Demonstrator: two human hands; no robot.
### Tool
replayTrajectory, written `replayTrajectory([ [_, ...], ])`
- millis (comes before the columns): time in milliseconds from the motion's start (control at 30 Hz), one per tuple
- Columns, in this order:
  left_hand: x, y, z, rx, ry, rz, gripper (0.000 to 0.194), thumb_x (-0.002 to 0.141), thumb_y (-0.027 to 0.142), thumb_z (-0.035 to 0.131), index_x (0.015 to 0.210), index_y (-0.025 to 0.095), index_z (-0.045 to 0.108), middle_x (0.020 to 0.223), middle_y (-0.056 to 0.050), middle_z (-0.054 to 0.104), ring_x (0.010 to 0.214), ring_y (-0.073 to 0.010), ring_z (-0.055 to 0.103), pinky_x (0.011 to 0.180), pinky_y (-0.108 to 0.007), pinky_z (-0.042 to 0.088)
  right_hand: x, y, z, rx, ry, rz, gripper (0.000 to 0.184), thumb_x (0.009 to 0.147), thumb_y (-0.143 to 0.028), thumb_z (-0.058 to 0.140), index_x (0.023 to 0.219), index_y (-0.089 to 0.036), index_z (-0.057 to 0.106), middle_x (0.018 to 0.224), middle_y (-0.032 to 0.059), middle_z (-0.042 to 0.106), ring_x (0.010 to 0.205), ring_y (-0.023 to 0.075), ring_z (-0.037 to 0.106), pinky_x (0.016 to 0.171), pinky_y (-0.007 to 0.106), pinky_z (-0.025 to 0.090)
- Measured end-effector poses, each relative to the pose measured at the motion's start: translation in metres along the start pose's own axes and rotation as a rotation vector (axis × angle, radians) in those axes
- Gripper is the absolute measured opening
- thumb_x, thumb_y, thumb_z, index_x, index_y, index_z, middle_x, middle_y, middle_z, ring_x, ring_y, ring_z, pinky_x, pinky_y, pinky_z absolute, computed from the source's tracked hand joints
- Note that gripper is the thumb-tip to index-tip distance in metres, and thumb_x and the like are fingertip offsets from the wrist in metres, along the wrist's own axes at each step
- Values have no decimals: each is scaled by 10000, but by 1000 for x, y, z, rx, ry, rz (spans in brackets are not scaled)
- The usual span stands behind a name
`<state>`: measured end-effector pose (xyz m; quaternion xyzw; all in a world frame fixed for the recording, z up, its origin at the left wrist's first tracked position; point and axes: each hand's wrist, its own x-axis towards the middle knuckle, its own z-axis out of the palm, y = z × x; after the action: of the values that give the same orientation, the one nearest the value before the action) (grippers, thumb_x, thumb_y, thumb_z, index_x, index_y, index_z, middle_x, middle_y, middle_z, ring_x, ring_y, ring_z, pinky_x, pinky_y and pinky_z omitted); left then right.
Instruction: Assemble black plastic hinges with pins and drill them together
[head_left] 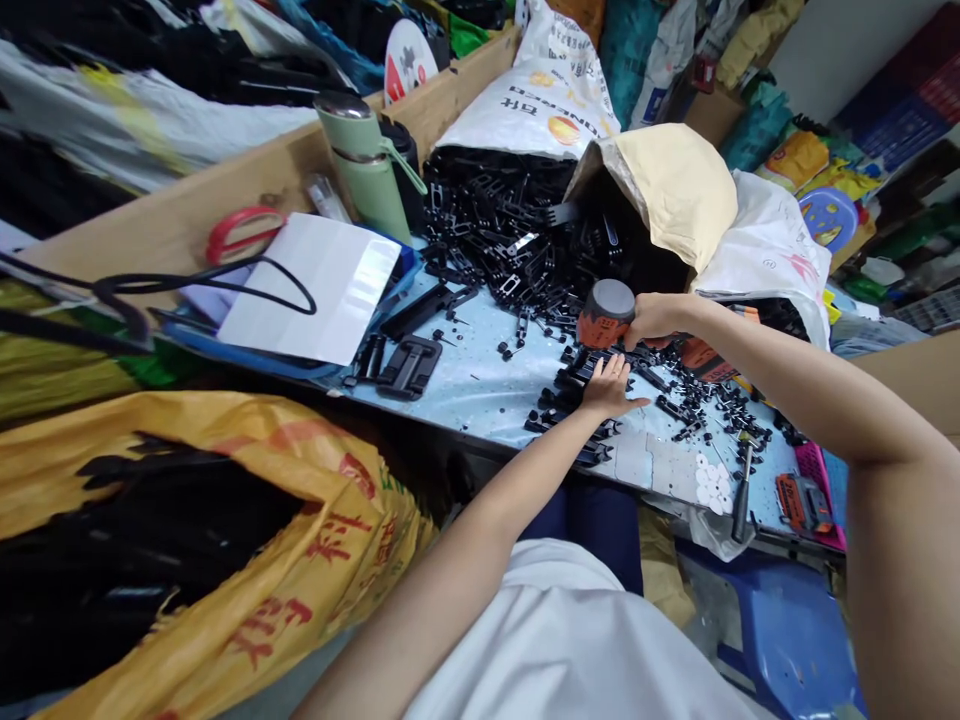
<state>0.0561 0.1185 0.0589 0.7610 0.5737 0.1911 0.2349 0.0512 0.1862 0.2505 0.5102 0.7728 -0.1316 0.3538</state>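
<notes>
My right hand (pixel 658 316) is wrapped round the handle of an orange and grey cordless drill (pixel 604 318), held above the table; its bit is hidden from view. Just below it, my left hand (pixel 609 388) rests on a row of black plastic parts (pixel 592 454), fingers stretched out and thumb spread. Small black pieces and screws (pixel 679 405) lie scattered to the right of that hand. Behind the drill spreads a heap of black clip-like parts (pixel 495 230).
A hammer (pixel 742 495), white discs (pixel 712 484) and a battery pack (pixel 802 502) lie at the right. Open sacks (pixel 660 190) stand behind. Leftward are a green flask (pixel 367 170), a white sheet (pixel 315 290) and red scissors (pixel 240 235). A yellow sack (pixel 300 590) sits below.
</notes>
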Motion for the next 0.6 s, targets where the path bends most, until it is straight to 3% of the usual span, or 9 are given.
replayTrajectory([
  [167, 2, 0, -2, 7, -33, 3, 876, 801, 697, 227, 1378, 41, 283, 1485, -146, 192, 1379, -267, 149, 1131, -436, 93, -1, -17, 4, -21, -58, -39, 120, 626, -211, 617, 552, -119, 595, 440, -6, 484, 452, 110, 476, 460, 222, 378],
  [267, -2, 2, -6, 17, -32, 4, 851, 814, 678, 231, 1376, 41, 289, 1478, -149, 217, 1379, -266, 149, 1129, -439, 103, -6, -18, 9, -45, 8, -57, 93, 609, -208, 624, 636, -119, 628, 498, 7, 527, 485, 124, 498, 460, 227, 375],
  [400, -29, 5, -3, 26, -17, -17, 843, 803, 683, 272, 1369, 60, 306, 1478, -154, 224, 1378, -289, 138, 1116, -462, 146, -16, -13, 19, -79, 123, -97, 258, 575, -237, 658, 817, -148, 655, 644, 18, 602, 593, 153, 557, 498, 229, 392],
  [600, -73, 2, 6, 36, -47, 3, 918, 780, 716, 274, 1371, 14, 263, 1481, -190, 190, 1381, -287, 122, 1124, -435, 126, -20, -11, 27, -24, 24, -134, 230, 583, -269, 654, 781, -151, 654, 633, 11, 591, 602, 165, 558, 516, 240, 398],
])
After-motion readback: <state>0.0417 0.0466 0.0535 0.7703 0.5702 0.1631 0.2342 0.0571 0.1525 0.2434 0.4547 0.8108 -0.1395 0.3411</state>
